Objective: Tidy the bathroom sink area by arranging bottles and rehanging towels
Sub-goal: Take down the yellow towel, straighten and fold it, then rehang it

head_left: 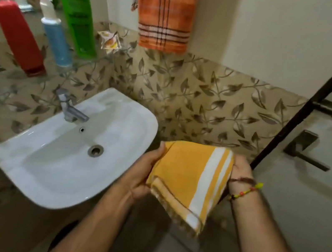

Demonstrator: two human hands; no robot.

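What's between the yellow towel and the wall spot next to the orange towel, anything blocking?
Nothing visible. Both the left hand and right hand hold the folded yellow towel right of the sink. Only open air and leaf-patterned tile lie between it and the orange towel. No hook or rail shows there.

No lettering can be read anywhere: the dark label panel on the green bottle is a blur, the small printed sachet beside it shows only colours, and the red bottle shows none
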